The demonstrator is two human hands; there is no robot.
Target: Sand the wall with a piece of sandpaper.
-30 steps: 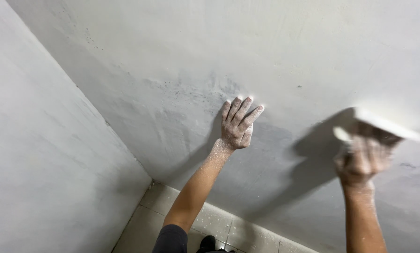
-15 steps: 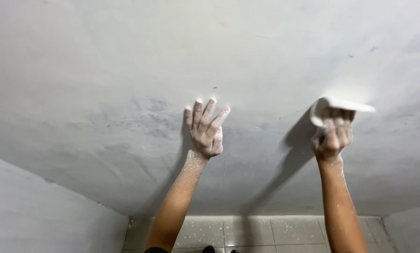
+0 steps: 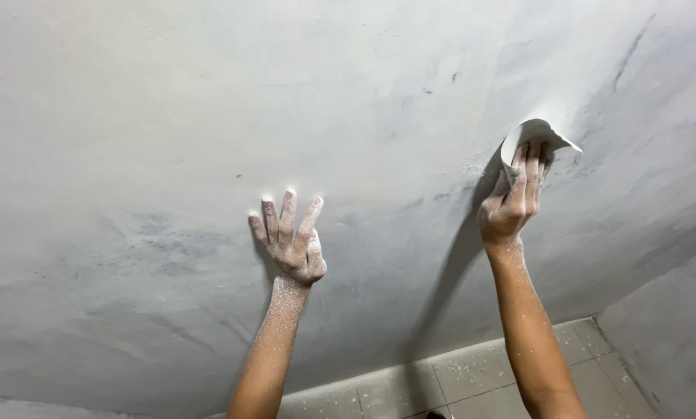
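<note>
I look up at a grey plastered ceiling (image 3: 286, 101). My left hand (image 3: 292, 240) is raised with its fingers spread, the fingertips touching the ceiling; it holds nothing and is dusted with white powder. My right hand (image 3: 512, 202) reaches up further right and presses a curled white sheet of sandpaper (image 3: 535, 133) flat against the ceiling. Both forearms are powdered white.
Dark smudges and streaks mark the ceiling at the upper right (image 3: 627, 54). A tiled wall band (image 3: 456, 380) runs along the bottom, and a grey wall (image 3: 673, 334) meets it at the lower right.
The view has swung to the right along the ceiling. My right hand with the sandpaper has moved over the surface, and my left hand has shifted and stays spread on the plaster.
</note>
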